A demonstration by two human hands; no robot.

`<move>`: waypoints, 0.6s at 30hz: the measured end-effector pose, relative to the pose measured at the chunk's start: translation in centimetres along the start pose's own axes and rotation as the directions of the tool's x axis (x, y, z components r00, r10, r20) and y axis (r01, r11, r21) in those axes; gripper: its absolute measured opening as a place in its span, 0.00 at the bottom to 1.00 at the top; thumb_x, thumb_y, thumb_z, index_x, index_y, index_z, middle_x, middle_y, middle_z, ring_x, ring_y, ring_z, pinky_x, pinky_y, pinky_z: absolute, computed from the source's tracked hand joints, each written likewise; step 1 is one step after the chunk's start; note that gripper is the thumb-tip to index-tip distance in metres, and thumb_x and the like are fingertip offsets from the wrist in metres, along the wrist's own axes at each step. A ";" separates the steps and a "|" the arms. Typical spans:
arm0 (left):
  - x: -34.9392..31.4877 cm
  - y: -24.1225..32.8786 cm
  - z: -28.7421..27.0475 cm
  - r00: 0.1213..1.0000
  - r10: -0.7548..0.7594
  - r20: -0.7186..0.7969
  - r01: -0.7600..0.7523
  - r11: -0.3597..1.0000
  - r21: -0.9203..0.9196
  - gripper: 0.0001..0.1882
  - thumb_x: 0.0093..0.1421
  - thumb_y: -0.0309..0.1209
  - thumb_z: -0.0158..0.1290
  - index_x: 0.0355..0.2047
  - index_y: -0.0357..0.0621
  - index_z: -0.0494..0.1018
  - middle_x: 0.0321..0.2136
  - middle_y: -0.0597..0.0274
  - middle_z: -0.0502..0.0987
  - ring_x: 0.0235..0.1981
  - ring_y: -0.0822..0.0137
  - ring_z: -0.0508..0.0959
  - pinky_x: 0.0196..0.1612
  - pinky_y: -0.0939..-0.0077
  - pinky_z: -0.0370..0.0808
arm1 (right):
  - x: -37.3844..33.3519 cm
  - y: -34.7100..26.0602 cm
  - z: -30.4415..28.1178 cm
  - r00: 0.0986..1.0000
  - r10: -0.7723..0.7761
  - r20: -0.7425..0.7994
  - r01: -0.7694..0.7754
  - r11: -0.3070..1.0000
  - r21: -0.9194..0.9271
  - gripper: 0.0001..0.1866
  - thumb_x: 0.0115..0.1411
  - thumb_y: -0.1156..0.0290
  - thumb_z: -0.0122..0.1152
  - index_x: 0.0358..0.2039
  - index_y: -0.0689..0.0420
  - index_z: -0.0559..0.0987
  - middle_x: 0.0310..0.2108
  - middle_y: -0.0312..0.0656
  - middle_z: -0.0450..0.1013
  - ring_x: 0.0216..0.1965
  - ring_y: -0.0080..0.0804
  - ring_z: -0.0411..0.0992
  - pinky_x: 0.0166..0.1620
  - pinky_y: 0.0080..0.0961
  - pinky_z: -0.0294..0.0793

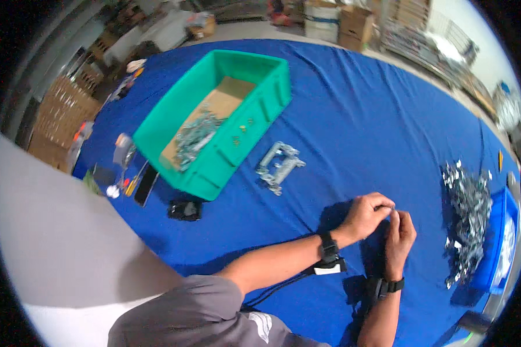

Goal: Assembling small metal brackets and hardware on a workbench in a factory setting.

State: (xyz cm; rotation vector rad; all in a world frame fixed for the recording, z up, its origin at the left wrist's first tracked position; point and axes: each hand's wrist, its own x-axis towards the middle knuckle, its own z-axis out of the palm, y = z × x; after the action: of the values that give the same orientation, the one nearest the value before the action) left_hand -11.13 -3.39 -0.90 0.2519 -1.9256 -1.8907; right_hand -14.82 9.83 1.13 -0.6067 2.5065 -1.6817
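My left hand (367,216) and my right hand (401,236) meet above the blue cloth, right of the middle. Both have fingers pinched, with the fingertips almost touching. Whatever lies between them is too small and too covered to name. A black strap circles each wrist. Away to the left of my hands, several silver metal parts (279,168) lie on the cloth in a rough frame shape. A heap of shiny metal pieces (468,217) is spread to the right of my hands.
A green bin (246,151) holding cardboard and metal pieces stands at the upper left. At the right edge is a blue bin (498,248) beside the heap. A black object (184,210) and assorted tools lie left. Dark cables (278,287) run under my left forearm.
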 end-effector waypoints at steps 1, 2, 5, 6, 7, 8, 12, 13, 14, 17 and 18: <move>0.1 0.1 -0.2 1.000 0.000 -0.007 0.000 1.000 -0.021 0.08 0.59 0.25 0.55 0.37 0.35 0.80 0.35 0.57 0.82 0.36 0.69 0.80 0.41 0.74 0.76 | 0.0 0.3 0.5 0.997 -0.074 -0.028 0.075 0.996 0.048 0.10 0.68 0.70 0.54 0.29 0.61 0.74 0.20 0.27 0.62 0.21 0.12 0.57 0.23 0.16 0.54; 0.0 0.1 -0.5 1.000 0.000 -0.026 0.000 1.000 -0.011 0.08 0.59 0.25 0.55 0.37 0.36 0.80 0.34 0.57 0.82 0.35 0.70 0.80 0.40 0.75 0.76 | 0.0 0.1 0.7 0.997 -0.079 -0.020 0.080 0.995 0.066 0.10 0.67 0.70 0.55 0.29 0.61 0.74 0.20 0.28 0.62 0.21 0.13 0.57 0.23 0.16 0.55; -0.1 -0.3 -0.8 0.996 0.048 -0.069 -0.049 0.999 -0.005 0.08 0.59 0.27 0.56 0.37 0.36 0.80 0.33 0.58 0.82 0.34 0.70 0.80 0.38 0.75 0.76 | 0.1 0.7 0.5 0.996 -0.093 -0.010 0.094 0.989 0.118 0.09 0.66 0.71 0.55 0.29 0.61 0.74 0.21 0.29 0.64 0.22 0.15 0.58 0.24 0.17 0.57; -0.2 -0.5 -0.9 0.998 0.022 -0.055 -0.024 0.999 -0.040 0.09 0.59 0.27 0.56 0.37 0.36 0.80 0.32 0.59 0.82 0.33 0.71 0.80 0.36 0.76 0.76 | 0.1 1.0 0.4 0.997 -0.072 -0.015 0.073 0.986 0.149 0.09 0.66 0.71 0.56 0.29 0.61 0.74 0.21 0.30 0.66 0.22 0.16 0.59 0.25 0.19 0.59; -0.1 -0.8 -0.8 1.000 -0.008 -0.029 0.006 0.997 -0.078 0.09 0.60 0.27 0.56 0.37 0.36 0.80 0.31 0.60 0.82 0.31 0.72 0.79 0.35 0.76 0.76 | 0.1 1.2 0.3 0.995 -0.092 -0.024 0.095 0.984 0.151 0.09 0.66 0.71 0.56 0.29 0.61 0.74 0.21 0.30 0.66 0.22 0.16 0.59 0.25 0.19 0.59; -0.2 -0.5 -0.9 0.999 -0.053 -0.006 0.052 0.992 -0.116 0.09 0.60 0.28 0.56 0.38 0.36 0.80 0.29 0.63 0.81 0.28 0.75 0.78 0.31 0.79 0.76 | 0.0 1.3 0.2 0.995 -0.090 -0.035 0.094 0.981 0.171 0.09 0.66 0.71 0.56 0.29 0.61 0.74 0.21 0.30 0.66 0.22 0.16 0.59 0.24 0.18 0.59; -0.7 0.6 -2.7 0.989 -0.145 -0.006 0.142 0.974 -0.176 0.09 0.59 0.28 0.56 0.38 0.36 0.80 0.27 0.65 0.80 0.27 0.77 0.77 0.30 0.80 0.76 | 0.4 2.3 0.3 0.992 -0.109 -0.067 0.120 0.975 0.188 0.10 0.66 0.70 0.55 0.28 0.60 0.73 0.20 0.30 0.65 0.20 0.15 0.59 0.23 0.17 0.59; -0.9 0.6 -3.7 0.992 -0.125 -0.018 0.119 0.973 -0.198 0.09 0.59 0.28 0.56 0.37 0.36 0.80 0.28 0.66 0.80 0.27 0.77 0.77 0.30 0.80 0.76 | 0.5 2.1 0.6 0.992 -0.107 -0.059 0.117 0.974 0.194 0.11 0.67 0.70 0.55 0.27 0.59 0.72 0.20 0.29 0.63 0.20 0.14 0.59 0.23 0.16 0.59; -1.3 1.6 -4.5 0.993 -0.122 -0.004 0.119 0.978 -0.173 0.09 0.59 0.28 0.56 0.39 0.37 0.80 0.29 0.65 0.80 0.27 0.77 0.77 0.31 0.80 0.76 | 0.4 1.7 0.5 0.990 -0.125 -0.066 0.135 0.974 0.181 0.11 0.67 0.69 0.55 0.27 0.59 0.72 0.20 0.29 0.63 0.19 0.14 0.59 0.22 0.16 0.59; -2.9 6.6 -8.3 0.998 -0.064 -0.003 0.063 0.987 -0.146 0.09 0.61 0.28 0.56 0.40 0.38 0.79 0.31 0.64 0.81 0.29 0.76 0.78 0.33 0.80 0.77 | 1.0 3.2 0.3 0.980 -0.172 -0.094 0.184 0.973 0.136 0.11 0.67 0.69 0.55 0.27 0.59 0.72 0.19 0.30 0.63 0.18 0.14 0.59 0.21 0.16 0.59; -3.4 8.2 -10.1 0.999 0.015 -0.032 -0.019 0.993 -0.119 0.09 0.61 0.27 0.55 0.40 0.38 0.79 0.32 0.64 0.81 0.30 0.76 0.79 0.34 0.79 0.77 | 1.0 3.2 0.4 0.980 -0.173 -0.094 0.185 0.972 0.142 0.11 0.67 0.69 0.55 0.27 0.59 0.72 0.19 0.30 0.63 0.18 0.14 0.59 0.21 0.16 0.59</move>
State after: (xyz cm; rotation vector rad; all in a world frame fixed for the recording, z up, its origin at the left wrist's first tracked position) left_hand -2.50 -10.64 6.38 0.2263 -1.7816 -1.9706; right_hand -16.58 10.14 -1.76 -0.7858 2.4119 -1.9743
